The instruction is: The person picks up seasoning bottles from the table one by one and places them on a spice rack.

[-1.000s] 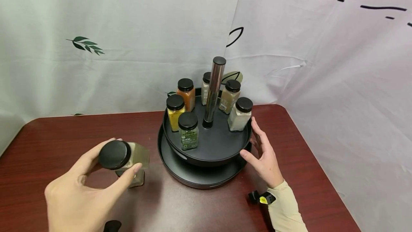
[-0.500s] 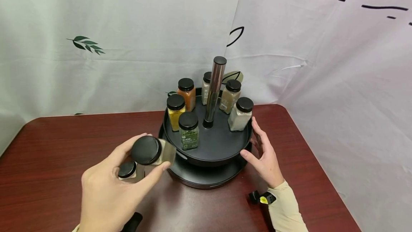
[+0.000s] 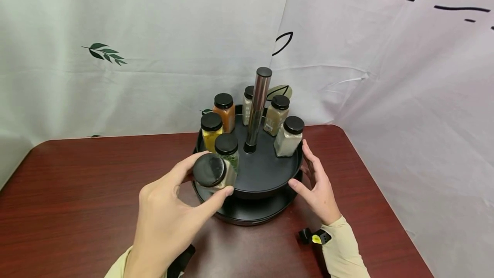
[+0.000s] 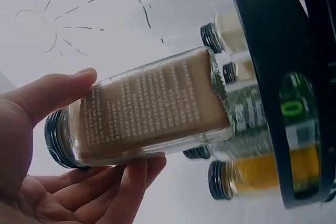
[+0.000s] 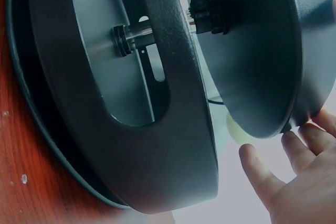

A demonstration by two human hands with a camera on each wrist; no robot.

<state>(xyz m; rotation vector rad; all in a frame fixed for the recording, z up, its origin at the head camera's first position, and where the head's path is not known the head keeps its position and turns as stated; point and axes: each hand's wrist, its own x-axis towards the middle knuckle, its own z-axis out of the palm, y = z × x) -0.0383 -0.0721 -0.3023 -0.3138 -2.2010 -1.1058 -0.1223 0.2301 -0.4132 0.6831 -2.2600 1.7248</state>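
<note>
In my left hand (image 3: 167, 213) I hold a square glass spice jar (image 4: 149, 106) with a black lid and beige-brown powder, pinched between thumb and fingers. The jar is tilted at the front left edge of the upper tier (image 3: 266, 173) of a black two-tier turntable. It partly covers a green herb jar (image 3: 227, 147) on that tier. My right hand (image 3: 318, 192) is at the tier's right side, fingertips (image 5: 294, 142) against its rim and thumb apart. A yellow spice jar (image 3: 211, 134) and a white powder jar (image 3: 288, 140) also stand on the tier.
A shiny central post (image 3: 257, 110) rises from the turntable. Behind it are an orange spice jar (image 3: 225, 117) and a tan one (image 3: 275, 121). The lower tier (image 3: 254, 213) rests on the red-brown wooden table (image 3: 96, 183). A white patterned curtain (image 3: 173, 55) hangs behind.
My left hand has carried the spice jar rightward from over the table to the turntable's front left edge. Another jar on the table is now hidden from view. My right hand stays in place.
</note>
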